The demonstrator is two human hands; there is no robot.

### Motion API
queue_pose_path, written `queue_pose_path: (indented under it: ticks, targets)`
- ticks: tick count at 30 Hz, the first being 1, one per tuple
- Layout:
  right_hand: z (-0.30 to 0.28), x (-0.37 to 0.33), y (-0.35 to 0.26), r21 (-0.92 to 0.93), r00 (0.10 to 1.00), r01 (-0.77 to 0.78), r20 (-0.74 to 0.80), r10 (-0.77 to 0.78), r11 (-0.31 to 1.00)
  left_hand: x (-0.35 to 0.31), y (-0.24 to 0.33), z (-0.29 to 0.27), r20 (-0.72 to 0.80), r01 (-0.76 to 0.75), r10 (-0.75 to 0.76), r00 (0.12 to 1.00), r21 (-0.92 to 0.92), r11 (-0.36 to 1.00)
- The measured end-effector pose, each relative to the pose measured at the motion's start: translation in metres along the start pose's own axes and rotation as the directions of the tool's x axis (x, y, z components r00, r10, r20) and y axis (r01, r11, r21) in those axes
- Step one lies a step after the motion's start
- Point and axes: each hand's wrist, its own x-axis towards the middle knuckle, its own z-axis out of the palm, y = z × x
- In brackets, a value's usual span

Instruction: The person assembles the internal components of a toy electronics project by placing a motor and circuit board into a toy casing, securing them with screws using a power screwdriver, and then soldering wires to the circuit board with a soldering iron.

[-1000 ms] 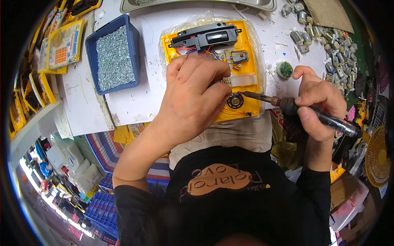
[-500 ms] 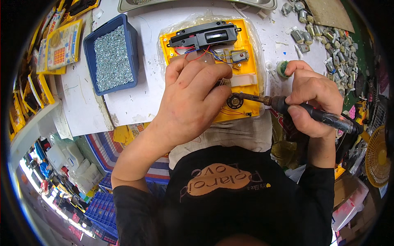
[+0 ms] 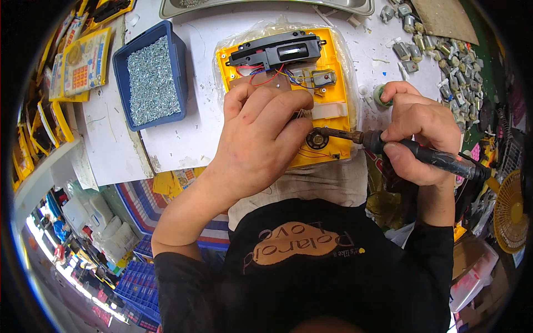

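Observation:
A yellow plastic housing (image 3: 338, 50) lies open before me, its inside facing up. Over its lower left part bends my left hand (image 3: 261, 127), fingers curled together; what they pinch is hidden. My right hand (image 3: 422, 133) is closed round a black soldering iron (image 3: 436, 156). The iron's metal tip reaches left to the rim of a small round speaker (image 3: 317, 139), close by my left fingertips. Inside the housing are a black plastic mechanism (image 3: 275, 54), a small motor (image 3: 322, 77) and red, blue and yellow wires. A small green roll (image 3: 381, 95) touches or nearly touches my right index finger.
At left stands a blue bin (image 3: 180, 83) of small screws. Many small metal motors (image 3: 463, 83) are heaped on the right. A metal tray (image 3: 266, 8) sits at the far edge, and yellow printed panels (image 3: 83, 61) are stacked at far left. A yellow fan (image 3: 511, 211) stands lower right.
My right hand and the soldering iron have shifted slightly left and a little toward me. My left hand keeps its place on the housing.

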Motion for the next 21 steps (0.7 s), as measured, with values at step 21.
queue_pose_path:
  ticks: [21]
  targets:
    - [-0.008, -0.005, -0.002, -0.001, 0.996, 0.001, -0.088, -0.001, 1.000, 0.000, 0.000, -0.001, 0.010, 0.004, -0.004, 1.000, -0.004, 1.000]
